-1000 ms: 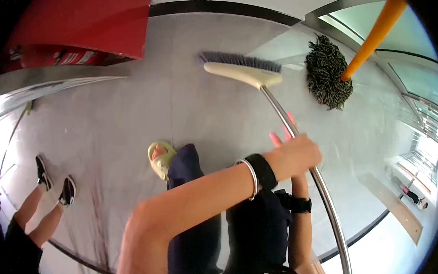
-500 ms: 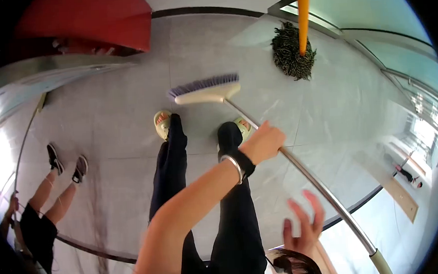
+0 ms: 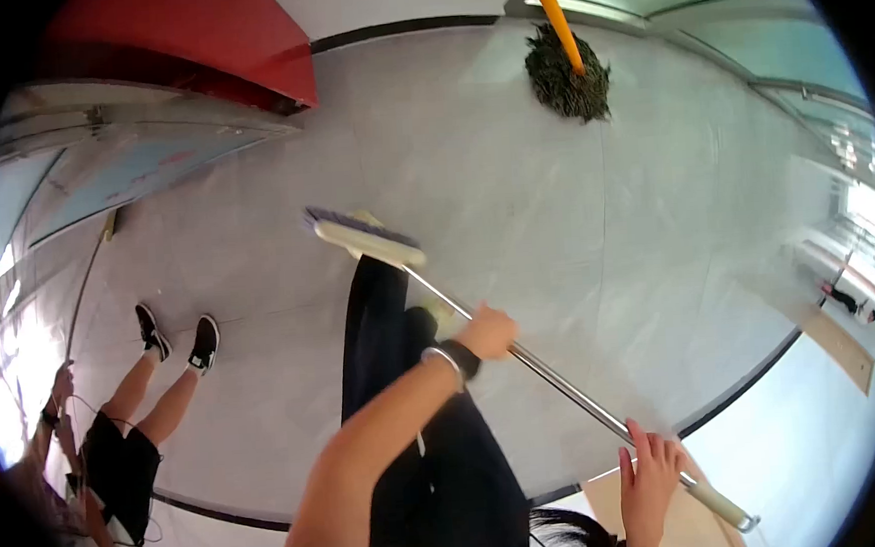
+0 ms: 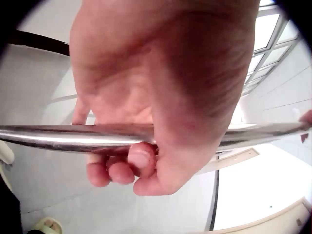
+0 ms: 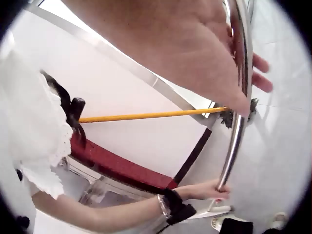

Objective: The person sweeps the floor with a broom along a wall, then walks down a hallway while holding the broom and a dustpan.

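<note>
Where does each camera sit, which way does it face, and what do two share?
Head: worn on the head, looking forward and down at the broom; the left hand, right hand and legs show.
Left wrist: on that wrist, facing the metal handle; the left hand shows, gripping it.
Right wrist: on that wrist, looking along the handle; the right hand, left forearm and white top show.
Head and right wrist share the orange-handled mop.

Broom head nearer the legs
</note>
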A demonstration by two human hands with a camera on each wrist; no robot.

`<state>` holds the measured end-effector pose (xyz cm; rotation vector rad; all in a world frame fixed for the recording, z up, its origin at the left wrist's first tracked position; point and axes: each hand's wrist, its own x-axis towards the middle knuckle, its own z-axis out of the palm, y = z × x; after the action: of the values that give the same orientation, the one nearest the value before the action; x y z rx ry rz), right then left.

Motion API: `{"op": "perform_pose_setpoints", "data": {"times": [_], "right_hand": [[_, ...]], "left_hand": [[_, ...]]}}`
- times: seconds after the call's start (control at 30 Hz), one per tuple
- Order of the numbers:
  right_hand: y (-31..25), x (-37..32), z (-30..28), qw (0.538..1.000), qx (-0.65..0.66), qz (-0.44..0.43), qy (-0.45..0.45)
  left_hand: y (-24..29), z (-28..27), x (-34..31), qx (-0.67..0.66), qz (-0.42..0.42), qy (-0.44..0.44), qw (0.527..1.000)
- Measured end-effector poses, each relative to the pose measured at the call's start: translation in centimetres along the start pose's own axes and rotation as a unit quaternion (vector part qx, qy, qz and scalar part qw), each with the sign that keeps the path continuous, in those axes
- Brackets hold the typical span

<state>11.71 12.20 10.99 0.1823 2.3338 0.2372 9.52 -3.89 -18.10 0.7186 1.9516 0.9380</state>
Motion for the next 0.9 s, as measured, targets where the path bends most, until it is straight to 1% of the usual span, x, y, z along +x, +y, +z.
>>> {"op": "perform_pose_setpoints", "data": {"times": [0.03,0.07,0.1,0.13,0.17,0.2,0.23,0.27,0.3,0.33,0.4,0.43,0.47,0.5,0.53,0.57,0.63,0.67,0.77,0.8,0.9], "right_hand": [[0.3,-0.5,0.8,0.999,0.018,0.006,-0.036],[0.7,-1.8,1.8,0.999,0.039,-0.014,-0.036],[1.1,-3.1,4.1,0.991,0.112,-0.024,-0.064],[-0.4,-4.3,5.2,0.984,0.151,-0.032,-0.089],[-2.6,-4.6,5.5,0.978,0.174,-0.039,-0.108],[-3.8,-4.9,7.4,0.964,0.228,-0.045,-0.129],[-5.3,-4.8,8.9,0.951,0.259,-0.052,-0.158],[-7.0,-3.7,9.1,0.94,0.282,-0.065,-0.183],[-8.1,-2.4,9.9,0.927,0.319,-0.075,-0.185],[-8.9,-1.2,11.5,0.914,0.351,-0.083,-0.187],[-11.4,1.1,17.0,0.854,0.465,-0.092,-0.216],[-13.2,1.6,18.5,0.776,0.559,-0.031,-0.29],[-15.3,2.0,19.6,0.679,0.641,0.03,-0.357],[-17.2,2.4,20.3,0.612,0.688,0.02,-0.39],[-19.1,3.6,22.7,0.554,0.729,-0.014,-0.402],[-20.4,3.5,22.0,0.582,0.707,-0.022,-0.402],[-22.0,3.1,20.6,0.635,0.659,-0.039,-0.402],[-21.9,3.2,20.6,0.542,0.693,-0.004,-0.475],[-19.6,2.3,21.3,0.451,0.789,-0.029,-0.416],[-18.7,1.5,20.9,0.387,0.809,0.031,-0.442],[-16.5,-0.7,17.1,0.395,0.737,0.069,-0.544]], "left_hand": [[-2.0,1.0,-1.2,-0.008,-0.006,0.013,1.0],[-4.4,2.6,-2.5,-0.016,-0.012,0.027,0.999],[-4.9,1.5,-4.6,-0.02,-0.035,0.015,0.999],[-5.4,0.4,-6.6,-0.024,-0.058,0.004,0.998],[-5.9,-0.4,-8.3,0.004,-0.063,0.029,0.998],[-6.5,-1.2,-9.8,0.082,-0.091,0.043,0.992],[-7.6,-0.6,-11.3,0.068,-0.083,0.183,0.977],[-8.2,-1.0,-12.7,0.076,-0.118,0.22,0.965],[-8.3,-1.2,-13.9,0.079,-0.153,0.252,0.952],[-8.4,-1.1,-15.1,0.066,-0.212,0.231,0.947],[-8.4,-0.5,-17.6,0.043,-0.328,0.187,0.925],[-8.4,0.7,-19.1,-0.013,-0.334,0.18,0.925],[-8.7,2.6,-20.6,-0.07,-0.341,0.173,0.921],[-9.2,3.7,-21.4,-0.126,-0.347,0.165,0.915],[-9.8,3.8,-21.4,-0.154,-0.286,0.179,0.929],[-9.4,3.8,-21.3,-0.24,-0.321,0.143,0.905],[-7.9,4.0,-20.7,-0.401,-0.386,0.066,0.828],[-7.6,5.3,-20.3,-0.425,-0.344,0.122,0.828],[-6.8,6.9,-19.0,-0.545,-0.323,0.154,0.758],[-6.7,7.6,-19.0,-0.518,-0.299,0.196,0.777],[-6.9,7.1,-19.1,-0.503,-0.324,0.231,0.767]]}}
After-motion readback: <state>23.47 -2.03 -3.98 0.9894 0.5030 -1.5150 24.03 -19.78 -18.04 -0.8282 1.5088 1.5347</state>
